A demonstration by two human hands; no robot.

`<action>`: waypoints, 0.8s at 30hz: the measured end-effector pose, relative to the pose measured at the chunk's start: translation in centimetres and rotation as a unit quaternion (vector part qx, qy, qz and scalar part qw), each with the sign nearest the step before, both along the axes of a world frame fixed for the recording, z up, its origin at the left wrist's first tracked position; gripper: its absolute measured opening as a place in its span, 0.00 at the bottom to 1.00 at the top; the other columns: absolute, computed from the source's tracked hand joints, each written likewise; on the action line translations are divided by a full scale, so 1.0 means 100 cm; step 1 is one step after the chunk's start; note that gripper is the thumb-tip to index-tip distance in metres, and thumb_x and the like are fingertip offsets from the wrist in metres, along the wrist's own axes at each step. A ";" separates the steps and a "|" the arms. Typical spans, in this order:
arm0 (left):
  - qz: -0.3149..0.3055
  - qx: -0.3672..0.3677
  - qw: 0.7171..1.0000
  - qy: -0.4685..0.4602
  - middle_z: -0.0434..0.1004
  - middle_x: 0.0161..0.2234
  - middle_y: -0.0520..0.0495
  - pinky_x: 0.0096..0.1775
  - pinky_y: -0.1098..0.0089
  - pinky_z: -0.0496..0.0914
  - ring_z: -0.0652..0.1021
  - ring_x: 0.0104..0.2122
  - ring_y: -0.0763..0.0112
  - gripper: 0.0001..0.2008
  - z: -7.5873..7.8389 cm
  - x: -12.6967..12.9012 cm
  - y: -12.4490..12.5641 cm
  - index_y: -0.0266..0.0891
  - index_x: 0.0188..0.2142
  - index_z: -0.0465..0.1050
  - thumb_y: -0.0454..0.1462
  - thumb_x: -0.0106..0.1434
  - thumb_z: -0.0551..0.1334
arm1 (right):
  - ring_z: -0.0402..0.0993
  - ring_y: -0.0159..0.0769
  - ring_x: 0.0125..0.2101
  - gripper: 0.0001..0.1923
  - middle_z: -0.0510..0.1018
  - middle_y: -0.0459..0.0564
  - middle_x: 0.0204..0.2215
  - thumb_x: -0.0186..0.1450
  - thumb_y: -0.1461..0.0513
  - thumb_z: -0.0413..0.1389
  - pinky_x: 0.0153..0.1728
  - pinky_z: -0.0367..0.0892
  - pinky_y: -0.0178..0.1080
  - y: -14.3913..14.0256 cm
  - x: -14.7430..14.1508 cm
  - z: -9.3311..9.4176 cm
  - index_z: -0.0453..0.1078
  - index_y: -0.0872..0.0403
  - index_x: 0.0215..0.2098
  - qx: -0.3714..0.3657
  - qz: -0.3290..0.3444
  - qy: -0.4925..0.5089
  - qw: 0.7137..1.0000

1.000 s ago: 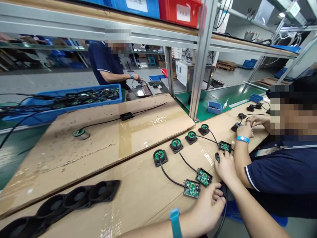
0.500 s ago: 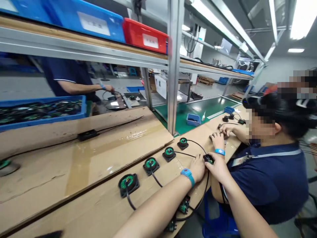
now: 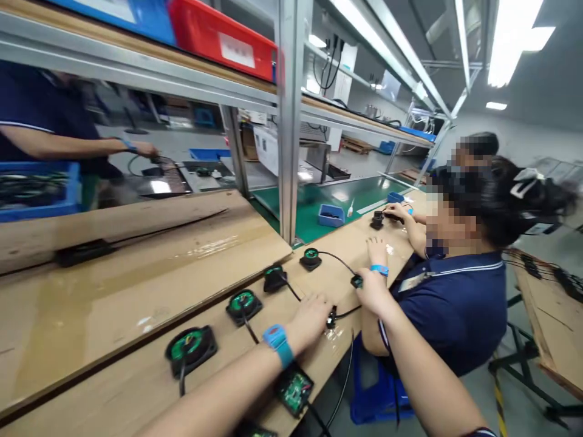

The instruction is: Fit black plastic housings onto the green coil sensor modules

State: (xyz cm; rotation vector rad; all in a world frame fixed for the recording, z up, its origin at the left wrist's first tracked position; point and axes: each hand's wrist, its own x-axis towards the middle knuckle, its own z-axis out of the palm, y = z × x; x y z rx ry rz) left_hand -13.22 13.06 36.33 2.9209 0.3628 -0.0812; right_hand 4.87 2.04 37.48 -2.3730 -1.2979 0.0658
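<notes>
My left hand, with a blue wristband, lies low on the cardboard, its fingertips pinching a small black cable connector. My right hand is just to its right, fingers curled on a small black box with a green board. A black cable runs from that box to a round black module. Three more round modules with green boards sit in a row to the left. An open green circuit board lies by my left forearm.
A co-worker in a navy shirt sits close on my right, hands on the same cardboard bench. Another person's arm works across the bench. A metal post and shelf with a red bin stand ahead. A small blue tray rests on the green mat.
My view has swung right and up. Both hands moved along the bench edge from the circuit boards to the small box, then parted, the left now at the connector.
</notes>
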 end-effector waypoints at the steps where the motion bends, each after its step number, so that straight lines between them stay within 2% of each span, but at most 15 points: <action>1: 0.006 0.001 1.000 -0.002 0.72 0.51 0.35 0.57 0.52 0.66 0.71 0.52 0.50 0.19 -0.002 -0.003 0.002 0.35 0.51 0.73 0.29 0.60 0.59 | 0.73 0.47 0.52 0.27 0.79 0.56 0.50 0.56 0.71 0.57 0.56 0.65 0.44 0.003 -0.004 -0.004 0.74 0.54 0.54 0.000 0.006 -0.001 1.000; 5: 0.023 -0.002 1.000 0.002 0.71 0.52 0.38 0.61 0.55 0.63 0.70 0.55 0.51 0.23 -0.006 -0.020 -0.002 0.38 0.52 0.73 0.28 0.55 0.61 | 0.72 0.43 0.54 0.30 0.79 0.52 0.52 0.57 0.71 0.59 0.58 0.63 0.41 0.012 -0.022 -0.022 0.73 0.52 0.57 0.004 0.073 0.022 0.997; 9: 0.054 -0.027 0.998 0.002 0.71 0.53 0.37 0.60 0.57 0.65 0.71 0.56 0.52 0.27 -0.005 -0.036 -0.008 0.38 0.57 0.71 0.28 0.56 0.61 | 0.72 0.48 0.56 0.28 0.77 0.59 0.54 0.56 0.70 0.62 0.60 0.64 0.46 0.017 -0.028 -0.036 0.74 0.57 0.56 0.014 0.073 0.050 0.996; 13: 0.071 -0.063 0.995 -0.019 0.70 0.57 0.36 0.63 0.57 0.63 0.69 0.60 0.53 0.29 -0.002 -0.052 -0.018 0.39 0.64 0.65 0.30 0.62 0.59 | 0.72 0.44 0.58 0.29 0.77 0.54 0.56 0.58 0.68 0.63 0.60 0.65 0.43 0.021 -0.035 -0.047 0.74 0.53 0.58 0.035 0.085 0.082 0.992; 15: 0.093 -0.083 0.992 -0.029 0.62 0.65 0.33 0.66 0.54 0.59 0.63 0.66 0.50 0.30 0.000 -0.069 -0.028 0.38 0.67 0.60 0.37 0.66 0.61 | 0.70 0.42 0.59 0.29 0.75 0.52 0.58 0.58 0.68 0.63 0.62 0.64 0.43 0.021 -0.044 -0.052 0.73 0.50 0.59 0.041 0.098 0.090 0.990; 17: 0.103 -0.101 0.989 -0.044 0.49 0.71 0.31 0.69 0.49 0.53 0.53 0.70 0.45 0.37 0.000 -0.095 -0.041 0.39 0.69 0.55 0.47 0.66 0.63 | 0.66 0.44 0.63 0.28 0.72 0.54 0.61 0.61 0.67 0.60 0.65 0.59 0.48 0.019 -0.056 -0.057 0.71 0.50 0.60 0.043 0.100 0.094 0.990; 19: 0.069 -0.115 0.989 -0.066 0.39 0.73 0.31 0.68 0.42 0.48 0.46 0.71 0.40 0.46 -0.003 -0.126 -0.055 0.42 0.71 0.50 0.57 0.61 0.64 | 0.61 0.51 0.65 0.24 0.67 0.59 0.64 0.66 0.64 0.55 0.66 0.54 0.58 0.014 -0.073 -0.057 0.70 0.53 0.61 0.057 0.080 0.075 0.992; 21: 0.006 -0.108 0.989 -0.097 0.35 0.73 0.31 0.67 0.36 0.46 0.44 0.71 0.37 0.52 -0.009 -0.155 -0.068 0.45 0.72 0.46 0.63 0.58 0.63 | 0.59 0.56 0.66 0.21 0.65 0.63 0.65 0.70 0.60 0.53 0.65 0.54 0.64 0.011 -0.093 -0.051 0.71 0.56 0.59 0.101 0.080 0.031 0.991; 22: -0.019 -0.093 0.989 -0.112 0.36 0.73 0.30 0.67 0.35 0.46 0.45 0.71 0.38 0.52 -0.013 -0.166 -0.073 0.46 0.72 0.44 0.65 0.58 0.61 | 0.60 0.56 0.65 0.21 0.65 0.63 0.65 0.71 0.57 0.52 0.64 0.56 0.64 0.010 -0.105 -0.046 0.71 0.56 0.58 0.131 0.104 0.009 0.986; 24: -0.039 -0.036 0.989 -0.138 0.42 0.72 0.29 0.66 0.36 0.50 0.48 0.71 0.40 0.47 -0.020 -0.179 -0.080 0.44 0.72 0.46 0.63 0.63 0.57 | 0.63 0.54 0.64 0.21 0.66 0.61 0.64 0.71 0.54 0.53 0.62 0.61 0.61 0.013 -0.132 -0.032 0.71 0.55 0.57 0.184 0.193 -0.015 0.964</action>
